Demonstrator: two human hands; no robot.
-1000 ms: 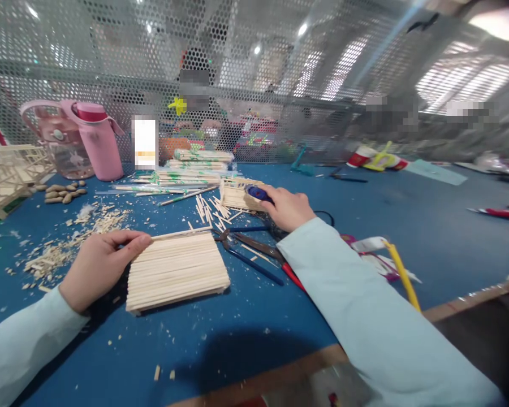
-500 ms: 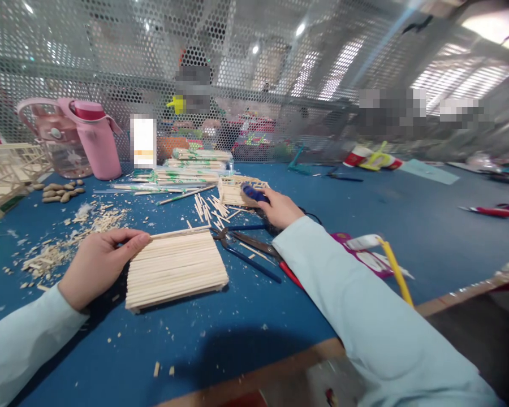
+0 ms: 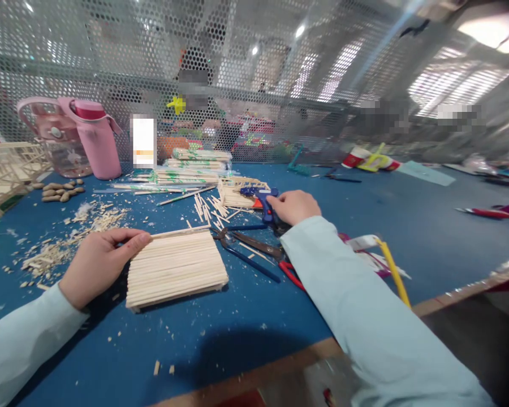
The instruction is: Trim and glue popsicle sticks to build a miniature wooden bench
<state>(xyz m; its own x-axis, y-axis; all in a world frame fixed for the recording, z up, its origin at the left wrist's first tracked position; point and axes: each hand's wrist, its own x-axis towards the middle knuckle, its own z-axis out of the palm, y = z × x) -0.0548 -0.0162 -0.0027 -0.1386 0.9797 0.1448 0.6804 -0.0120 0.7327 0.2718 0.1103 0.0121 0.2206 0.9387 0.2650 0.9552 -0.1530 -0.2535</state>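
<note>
My left hand (image 3: 106,263) pinches the left end of a thin wooden stick (image 3: 180,232) at the far edge of a panel of sticks laid side by side (image 3: 176,267). The panel lies on the blue table. Farther off to the right, my right hand (image 3: 297,207) is closed at a blue glue gun (image 3: 266,204), its fingers against the gun's right side and partly hidden. The gun is beside a small stick-built frame (image 3: 233,195). Between the panel and my right sleeve lie blue-handled pliers (image 3: 248,260) and a red-handled cutting tool (image 3: 290,271).
Wood scraps (image 3: 68,240) and peanuts (image 3: 59,191) lie at the left, near a pink bottle (image 3: 97,141) and a clear jug (image 3: 61,144). Bundled sticks (image 3: 190,169) are stacked before a perforated metal screen (image 3: 246,68). A stick structure (image 3: 4,181) stands far left.
My right hand has shifted slightly right and turned, with the glue gun now upright and more of it in view. My left hand and the panel have stayed put.
</note>
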